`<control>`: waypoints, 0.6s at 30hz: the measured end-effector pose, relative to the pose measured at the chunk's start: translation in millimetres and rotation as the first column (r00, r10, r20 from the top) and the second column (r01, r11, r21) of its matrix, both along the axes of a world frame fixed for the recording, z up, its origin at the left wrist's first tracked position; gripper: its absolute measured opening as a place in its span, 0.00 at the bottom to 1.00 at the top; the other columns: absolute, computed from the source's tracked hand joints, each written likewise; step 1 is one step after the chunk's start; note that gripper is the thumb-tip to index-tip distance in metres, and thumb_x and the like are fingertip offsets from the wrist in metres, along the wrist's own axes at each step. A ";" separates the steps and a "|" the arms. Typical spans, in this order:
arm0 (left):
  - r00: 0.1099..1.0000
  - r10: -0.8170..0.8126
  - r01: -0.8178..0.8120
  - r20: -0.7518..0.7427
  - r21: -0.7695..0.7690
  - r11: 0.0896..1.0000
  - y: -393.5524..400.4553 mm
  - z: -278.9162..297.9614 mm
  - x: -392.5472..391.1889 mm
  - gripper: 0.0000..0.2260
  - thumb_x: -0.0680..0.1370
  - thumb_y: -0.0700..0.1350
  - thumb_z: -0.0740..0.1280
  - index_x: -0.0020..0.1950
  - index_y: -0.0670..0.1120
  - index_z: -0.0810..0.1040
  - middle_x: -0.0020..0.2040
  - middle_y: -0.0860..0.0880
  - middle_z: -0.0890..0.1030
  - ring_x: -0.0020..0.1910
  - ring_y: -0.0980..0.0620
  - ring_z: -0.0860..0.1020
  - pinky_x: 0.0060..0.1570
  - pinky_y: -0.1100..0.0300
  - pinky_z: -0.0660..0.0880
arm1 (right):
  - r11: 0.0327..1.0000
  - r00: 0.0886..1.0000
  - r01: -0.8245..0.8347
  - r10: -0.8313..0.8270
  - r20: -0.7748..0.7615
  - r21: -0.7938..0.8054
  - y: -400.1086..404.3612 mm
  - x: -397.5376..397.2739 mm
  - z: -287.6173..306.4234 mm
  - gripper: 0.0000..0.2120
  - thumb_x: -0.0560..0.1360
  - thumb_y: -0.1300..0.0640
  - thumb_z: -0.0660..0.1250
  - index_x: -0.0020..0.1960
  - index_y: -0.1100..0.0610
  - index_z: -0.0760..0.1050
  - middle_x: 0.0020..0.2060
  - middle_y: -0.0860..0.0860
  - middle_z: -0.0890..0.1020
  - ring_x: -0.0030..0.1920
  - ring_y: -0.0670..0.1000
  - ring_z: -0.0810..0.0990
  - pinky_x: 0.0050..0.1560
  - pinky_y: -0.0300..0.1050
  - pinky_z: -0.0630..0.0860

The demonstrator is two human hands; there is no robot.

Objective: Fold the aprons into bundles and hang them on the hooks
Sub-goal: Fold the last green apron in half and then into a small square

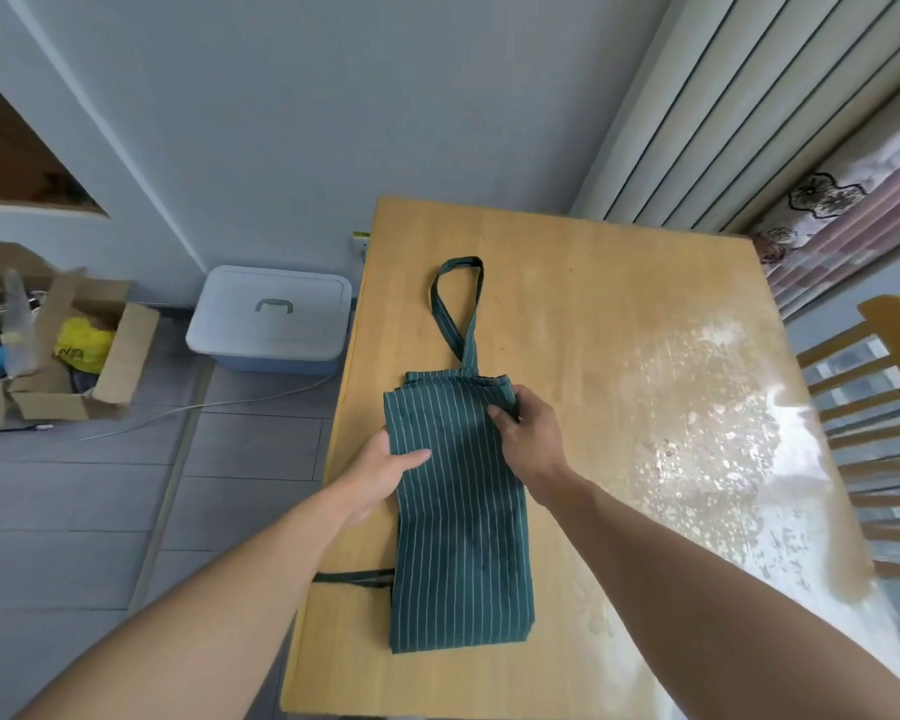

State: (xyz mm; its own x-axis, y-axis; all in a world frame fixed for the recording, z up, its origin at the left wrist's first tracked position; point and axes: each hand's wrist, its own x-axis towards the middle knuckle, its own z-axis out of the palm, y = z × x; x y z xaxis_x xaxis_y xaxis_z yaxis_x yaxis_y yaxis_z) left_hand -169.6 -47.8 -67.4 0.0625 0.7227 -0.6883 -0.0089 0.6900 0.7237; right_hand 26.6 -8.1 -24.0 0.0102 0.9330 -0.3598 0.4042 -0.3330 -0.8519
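A dark green apron (461, 537) with thin white stripes lies folded into a long narrow strip on the wooden table (619, 324). Its neck loop (455, 298) stretches toward the far edge. A waist tie (354, 577) sticks out at the strip's lower left. My left hand (380, 472) grips the strip's left edge, thumb on top. My right hand (528, 431) pinches the upper right edge, fingers curled round the cloth. No hooks are in view.
A wooden chair (874, 433) stands at the table's right side. On the floor to the left sit a lidded plastic bin (271, 319) and an open cardboard box (68, 356) of clutter, with a white cable (204, 407) beside them. Curtains hang at the back right.
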 end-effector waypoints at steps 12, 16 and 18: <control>0.882 -0.082 0.099 -0.463 0.011 0.995 23.6 -22.4 8.5 0.24 0.85 0.48 0.63 0.77 0.41 0.62 0.70 0.43 0.72 0.60 0.44 0.76 0.54 0.55 0.71 | 0.996 0.969 -0.004 0.026 0.244 -0.089 19.8 -2.8 -41.9 0.24 0.83 0.57 0.63 0.78 0.51 0.62 0.72 0.50 0.71 0.61 0.52 0.78 0.58 0.49 0.79; 0.869 -0.060 0.078 -0.491 0.016 0.997 27.3 -24.5 13.2 0.26 0.85 0.45 0.62 0.80 0.40 0.58 0.77 0.41 0.65 0.69 0.44 0.70 0.63 0.54 0.68 | 0.824 0.717 -0.555 0.402 0.569 0.116 -38.9 9.4 -44.7 0.24 0.79 0.52 0.68 0.74 0.49 0.68 0.70 0.48 0.71 0.70 0.51 0.70 0.71 0.53 0.71; 0.855 -0.081 0.103 -0.512 0.015 0.995 28.6 -25.3 14.8 0.28 0.85 0.45 0.62 0.82 0.42 0.55 0.78 0.41 0.64 0.72 0.42 0.69 0.63 0.54 0.69 | 0.606 0.474 -0.795 0.584 0.659 0.035 -82.0 18.2 -53.8 0.25 0.77 0.44 0.69 0.72 0.48 0.70 0.69 0.48 0.73 0.68 0.51 0.72 0.70 0.55 0.72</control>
State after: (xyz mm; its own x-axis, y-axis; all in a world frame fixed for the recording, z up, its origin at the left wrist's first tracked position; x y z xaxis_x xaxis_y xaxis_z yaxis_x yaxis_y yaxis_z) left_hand -154.9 -19.2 -92.7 -0.2212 0.7589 -0.6124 0.4310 0.6394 0.6367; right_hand 44.8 -90.1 -77.8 -0.6000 0.7658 -0.2314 0.7793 0.4943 -0.3852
